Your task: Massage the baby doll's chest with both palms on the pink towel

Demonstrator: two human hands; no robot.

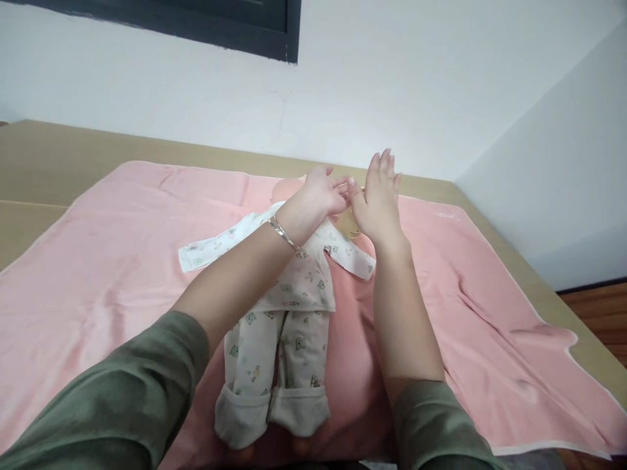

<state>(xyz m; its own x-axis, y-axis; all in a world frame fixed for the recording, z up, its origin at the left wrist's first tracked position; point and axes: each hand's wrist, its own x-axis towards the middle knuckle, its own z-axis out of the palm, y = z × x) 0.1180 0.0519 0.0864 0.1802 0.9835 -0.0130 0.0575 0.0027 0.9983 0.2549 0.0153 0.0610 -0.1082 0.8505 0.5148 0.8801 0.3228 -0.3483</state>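
My left hand [326, 190], with a silver bracelet at the wrist, is raised over the upper end of a baby doll [287, 189], its fingers apart and loosely bent. Flat and upright beside it is my right hand [381, 202], fingers stretched and thumb apart. The left fingertips meet or overlap the right thumb; I cannot tell whether they touch. Neither hand holds anything that shows. On the doll are a white printed top [306, 287] and matching trousers [298, 346] with turned-up cuffs. My left hand and forearm hide most of its head and chest.
Under the doll a pink sheet [147, 274] covers much of the wooden table [73, 143]. A yellowish rounded object [349, 225] lies behind my hands, partly hidden. White walls [372, 85] rise behind and to the right, with a dark frame [274, 32] above.
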